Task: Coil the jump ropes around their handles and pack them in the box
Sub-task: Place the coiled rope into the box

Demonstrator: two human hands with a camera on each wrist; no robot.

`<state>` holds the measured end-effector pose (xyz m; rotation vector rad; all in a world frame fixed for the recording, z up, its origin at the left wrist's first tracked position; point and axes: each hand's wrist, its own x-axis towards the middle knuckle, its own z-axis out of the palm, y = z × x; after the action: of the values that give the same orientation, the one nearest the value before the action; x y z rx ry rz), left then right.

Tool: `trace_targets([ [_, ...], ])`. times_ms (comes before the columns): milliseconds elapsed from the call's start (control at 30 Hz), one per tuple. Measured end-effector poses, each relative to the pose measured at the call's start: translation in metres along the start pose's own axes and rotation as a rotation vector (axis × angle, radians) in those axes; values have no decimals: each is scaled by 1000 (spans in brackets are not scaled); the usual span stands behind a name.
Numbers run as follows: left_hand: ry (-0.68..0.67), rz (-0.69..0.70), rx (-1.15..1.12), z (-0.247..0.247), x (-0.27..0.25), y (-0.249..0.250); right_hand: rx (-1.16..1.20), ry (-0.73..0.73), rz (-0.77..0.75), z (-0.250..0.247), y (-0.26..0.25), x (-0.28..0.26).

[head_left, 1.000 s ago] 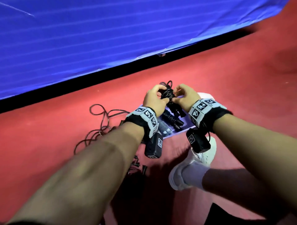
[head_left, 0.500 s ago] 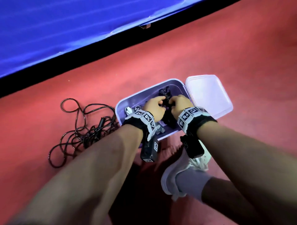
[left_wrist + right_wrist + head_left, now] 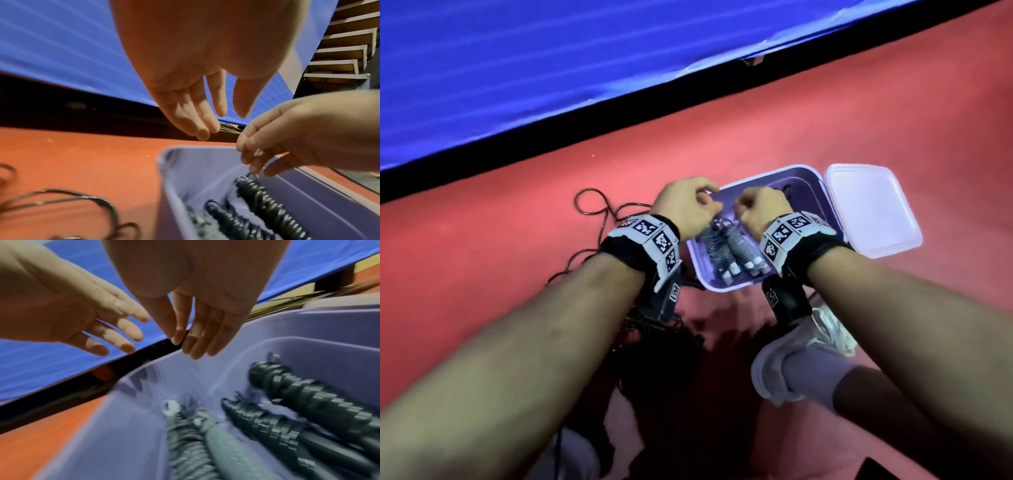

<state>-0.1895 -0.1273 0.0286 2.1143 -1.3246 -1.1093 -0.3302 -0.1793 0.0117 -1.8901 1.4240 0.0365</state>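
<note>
Empty now, your left hand (image 3: 191, 78) and right hand (image 3: 197, 301) hang loose-fingered; beneath them the black coiled jump rope (image 3: 304, 400) you held lies in the lilac plastic box (image 3: 804, 178) (tangled loose rope (image 3: 592, 209) awaits, leftward).

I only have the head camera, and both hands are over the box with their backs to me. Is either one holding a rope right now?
Observer: The left hand is empty, with its fingers straight in its wrist view.
Operator: And the right?
Observer: The right hand holds nothing either. Its fingers hang loosely above the box.
Operator: I see only grey coils in there.
Observer: A black coiled rope lies beside the grey coiled rope, hidden from you by the right wrist.
</note>
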Motion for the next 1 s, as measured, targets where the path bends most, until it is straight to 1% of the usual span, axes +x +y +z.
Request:
trace_targets([
  [100,72,-11,140,-43,-39,-30,2,-59,-113,21,-44,-15],
  [167,82,-44,208,-64,-64,-56,-10,-156,-155,41,-65,-24],
  [267,113,-101,284,-82,-95,-95,-63,-317,-152,76,-81,-35],
  [400,112,-166,308,-89,-119,-138,-205,-440,-103,116,-86,-43],
  [467,103,-185,269,-87,-122,-154,-280,-448,-71,133,-87,-43],
  [533,82,-207,222,-82,-121,-167,-311,-391,-70,149,-87,-41],
  [600,86,-218,189,-77,-116,-179,-308,-348,-114,163,-88,-39],
  [700,67,-234,193,-70,-109,-197,-323,-386,-147,186,-90,-37],
  [800,-6,-266,187,-60,-100,-217,-335,-399,-112,205,-92,-32],
  [867,-46,-265,188,-52,-95,-226,-285,-381,-76,216,-90,-28],
  [900,-70,-263,178,-47,-93,-228,-224,-369,-53,221,-90,-27],
  [967,-115,-277,115,-37,-88,-231,-85,-361,-1,231,-88,-24],
  [1000,-117,-293,63,-32,-86,-231,-52,-371,17,235,-89,-23],
])
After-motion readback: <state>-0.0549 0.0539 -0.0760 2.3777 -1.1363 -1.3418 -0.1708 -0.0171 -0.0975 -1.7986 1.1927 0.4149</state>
